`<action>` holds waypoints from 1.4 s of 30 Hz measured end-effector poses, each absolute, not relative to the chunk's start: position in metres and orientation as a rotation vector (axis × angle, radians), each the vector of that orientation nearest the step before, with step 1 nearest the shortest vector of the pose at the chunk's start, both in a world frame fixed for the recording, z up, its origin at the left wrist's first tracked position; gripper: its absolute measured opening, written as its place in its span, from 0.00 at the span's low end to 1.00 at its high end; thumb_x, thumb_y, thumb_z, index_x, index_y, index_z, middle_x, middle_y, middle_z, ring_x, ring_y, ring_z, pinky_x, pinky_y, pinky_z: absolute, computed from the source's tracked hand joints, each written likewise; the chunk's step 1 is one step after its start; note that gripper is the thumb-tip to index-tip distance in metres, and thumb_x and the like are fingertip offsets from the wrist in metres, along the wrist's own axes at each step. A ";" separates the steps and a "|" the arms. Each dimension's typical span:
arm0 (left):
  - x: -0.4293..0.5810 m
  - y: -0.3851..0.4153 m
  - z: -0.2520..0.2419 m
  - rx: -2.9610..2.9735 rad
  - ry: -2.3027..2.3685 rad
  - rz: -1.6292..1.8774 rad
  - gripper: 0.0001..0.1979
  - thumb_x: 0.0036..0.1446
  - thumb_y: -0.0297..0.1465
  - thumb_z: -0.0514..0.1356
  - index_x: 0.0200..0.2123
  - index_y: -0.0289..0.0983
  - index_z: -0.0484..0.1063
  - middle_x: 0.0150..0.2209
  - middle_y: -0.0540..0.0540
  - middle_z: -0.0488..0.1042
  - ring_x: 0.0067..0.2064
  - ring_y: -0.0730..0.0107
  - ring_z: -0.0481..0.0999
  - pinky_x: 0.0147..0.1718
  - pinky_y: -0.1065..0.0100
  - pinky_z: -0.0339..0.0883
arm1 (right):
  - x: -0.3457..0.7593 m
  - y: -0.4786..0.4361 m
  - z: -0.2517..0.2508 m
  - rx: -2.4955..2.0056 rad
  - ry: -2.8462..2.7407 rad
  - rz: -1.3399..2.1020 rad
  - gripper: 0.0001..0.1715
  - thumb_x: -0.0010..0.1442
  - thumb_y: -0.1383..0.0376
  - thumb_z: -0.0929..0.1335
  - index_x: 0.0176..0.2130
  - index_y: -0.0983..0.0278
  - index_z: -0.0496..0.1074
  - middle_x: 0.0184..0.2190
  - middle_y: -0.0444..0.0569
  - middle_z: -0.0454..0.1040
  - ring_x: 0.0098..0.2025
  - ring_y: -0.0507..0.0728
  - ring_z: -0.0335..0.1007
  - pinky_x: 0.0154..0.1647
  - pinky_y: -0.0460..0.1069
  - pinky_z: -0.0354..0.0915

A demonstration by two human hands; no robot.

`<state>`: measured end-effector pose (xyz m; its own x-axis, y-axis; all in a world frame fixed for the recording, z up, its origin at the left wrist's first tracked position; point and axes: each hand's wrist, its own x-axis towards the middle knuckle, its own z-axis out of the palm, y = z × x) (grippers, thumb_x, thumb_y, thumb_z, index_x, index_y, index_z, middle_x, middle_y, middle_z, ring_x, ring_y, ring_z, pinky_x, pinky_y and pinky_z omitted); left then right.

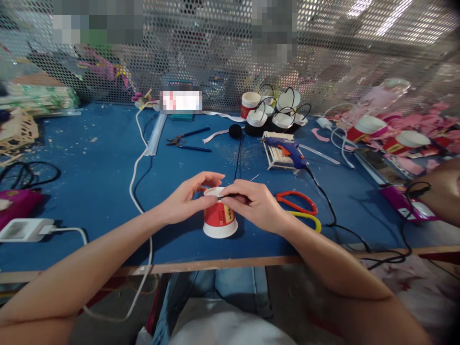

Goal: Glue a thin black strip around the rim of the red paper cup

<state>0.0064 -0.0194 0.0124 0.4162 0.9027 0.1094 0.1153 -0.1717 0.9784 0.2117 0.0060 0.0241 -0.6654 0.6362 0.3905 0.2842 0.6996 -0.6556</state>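
Note:
A red and white paper cup [215, 222] stands upside down near the table's front edge, its wide white rim on the blue surface. My left hand [189, 197] curves around the cup's upper left side, thumb on the near edge and fingers bent over the far side. With thumb and fingers pinched together, my right hand [253, 203] holds a black cord at the cup's upper edge. The cord leads back to a small black ball of cord [235, 131]. Red-handled scissors [300, 201] lie right of my right hand, partly hidden by the arm.
Pliers [189, 143] lie behind my hands. A blue glue gun [283, 146] rests on a small stick rack [275, 155]. Several cups with black handles [283, 117] stand at the back. A white cable [134, 177] crosses the left side. Another person's arm [440, 189] shows at far right.

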 end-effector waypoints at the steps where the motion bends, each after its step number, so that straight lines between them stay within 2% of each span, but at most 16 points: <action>1: 0.007 -0.020 0.013 1.588 0.920 0.907 0.22 0.56 0.34 0.59 0.53 0.38 0.64 0.51 0.39 0.70 0.52 0.57 0.70 0.49 0.58 0.64 | 0.212 0.006 0.024 -0.700 -2.290 0.741 0.07 0.61 0.67 0.65 0.40 0.63 0.73 0.32 0.45 0.74 0.30 0.48 0.67 0.30 0.44 0.62; 7: 0.006 -0.022 0.016 1.726 0.937 0.855 0.25 0.53 0.34 0.62 0.54 0.38 0.62 0.53 0.41 0.68 0.53 0.59 0.69 0.51 0.59 0.64 | 0.211 0.004 0.025 -0.626 -2.309 0.704 0.08 0.62 0.66 0.65 0.41 0.61 0.73 0.31 0.44 0.74 0.31 0.48 0.68 0.32 0.44 0.63; 12: 0.006 -0.021 0.018 1.735 0.943 0.775 0.25 0.54 0.34 0.62 0.54 0.36 0.62 0.51 0.41 0.70 0.51 0.59 0.71 0.50 0.58 0.66 | 0.208 0.002 0.026 -0.579 -2.360 0.579 0.10 0.63 0.67 0.64 0.43 0.62 0.73 0.31 0.46 0.73 0.32 0.49 0.68 0.33 0.44 0.64; 17: 0.005 -0.020 0.016 1.673 0.900 0.839 0.25 0.53 0.34 0.62 0.53 0.37 0.62 0.49 0.42 0.71 0.48 0.62 0.73 0.48 0.60 0.68 | 0.211 0.003 0.029 -0.690 -2.326 0.479 0.18 0.59 0.65 0.67 0.49 0.65 0.69 0.28 0.44 0.72 0.27 0.49 0.66 0.29 0.44 0.64; 19: 0.004 -0.019 0.014 1.671 0.949 0.910 0.27 0.52 0.34 0.64 0.54 0.38 0.61 0.49 0.41 0.70 0.48 0.61 0.73 0.48 0.59 0.68 | 0.213 0.004 0.031 -0.772 -2.267 0.428 0.16 0.57 0.64 0.69 0.46 0.65 0.70 0.28 0.44 0.73 0.26 0.49 0.66 0.29 0.44 0.63; 22: 0.002 -0.016 0.011 1.795 1.080 1.038 0.30 0.49 0.33 0.65 0.55 0.38 0.60 0.52 0.39 0.69 0.50 0.59 0.72 0.50 0.58 0.66 | 0.216 0.006 0.034 -0.858 -2.270 0.344 0.08 0.59 0.63 0.67 0.36 0.65 0.73 0.27 0.45 0.75 0.26 0.49 0.68 0.29 0.45 0.62; 24: 0.001 -0.013 0.010 1.904 1.177 1.100 0.29 0.48 0.33 0.66 0.54 0.37 0.62 0.53 0.39 0.68 0.52 0.58 0.71 0.52 0.57 0.65 | 0.217 0.007 0.035 -0.873 -2.343 0.349 0.09 0.61 0.64 0.65 0.32 0.65 0.74 0.26 0.46 0.76 0.28 0.51 0.70 0.30 0.45 0.63; 29: 0.000 -0.008 0.004 2.063 1.306 1.147 0.28 0.50 0.33 0.64 0.54 0.37 0.62 0.52 0.39 0.68 0.53 0.58 0.71 0.52 0.57 0.65 | 0.226 0.015 0.043 -0.844 -2.383 0.408 0.10 0.61 0.63 0.66 0.32 0.64 0.76 0.43 0.53 0.74 0.44 0.55 0.71 0.42 0.48 0.66; 32: -0.002 -0.008 0.004 2.088 1.331 1.120 0.28 0.52 0.33 0.62 0.55 0.39 0.59 0.52 0.41 0.67 0.52 0.59 0.71 0.52 0.57 0.66 | 0.244 0.036 0.054 -1.070 -2.203 0.350 0.10 0.60 0.62 0.65 0.34 0.64 0.75 0.37 0.51 0.76 0.37 0.54 0.71 0.36 0.48 0.66; 34: -0.003 -0.009 0.006 2.106 1.347 1.089 0.28 0.53 0.32 0.62 0.56 0.40 0.58 0.53 0.41 0.66 0.52 0.60 0.70 0.52 0.57 0.66 | 0.262 0.060 0.059 -1.328 -2.064 0.138 0.12 0.59 0.62 0.65 0.38 0.65 0.74 0.34 0.51 0.76 0.34 0.55 0.71 0.37 0.50 0.66; 37: -0.003 -0.011 0.012 2.179 1.371 1.041 0.28 0.52 0.31 0.61 0.57 0.40 0.58 0.53 0.41 0.65 0.54 0.60 0.68 0.53 0.57 0.65 | 0.291 0.100 0.054 -1.828 -2.071 -0.155 0.19 0.58 0.62 0.65 0.44 0.72 0.73 0.41 0.61 0.74 0.43 0.63 0.70 0.44 0.55 0.64; 38: -0.003 -0.011 0.014 2.209 1.372 1.028 0.28 0.52 0.31 0.61 0.57 0.40 0.58 0.52 0.41 0.64 0.54 0.61 0.68 0.54 0.57 0.65 | 0.298 0.111 0.050 -1.999 -2.137 -0.176 0.20 0.58 0.61 0.64 0.43 0.74 0.73 0.42 0.65 0.73 0.46 0.65 0.68 0.46 0.56 0.63; 42: -0.003 -0.012 0.018 2.293 1.344 0.980 0.29 0.52 0.30 0.61 0.57 0.39 0.58 0.51 0.41 0.63 0.54 0.61 0.67 0.54 0.57 0.65 | 0.312 0.134 0.030 -2.119 -2.153 -0.122 0.18 0.54 0.63 0.66 0.37 0.77 0.75 0.38 0.69 0.73 0.45 0.69 0.68 0.46 0.57 0.62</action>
<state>-0.0026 -0.0121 0.0179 0.3263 0.8552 0.4027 0.6449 -0.5129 0.5666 0.3121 0.1339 0.0299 -0.0140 0.9900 0.1404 0.9995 0.0177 -0.0251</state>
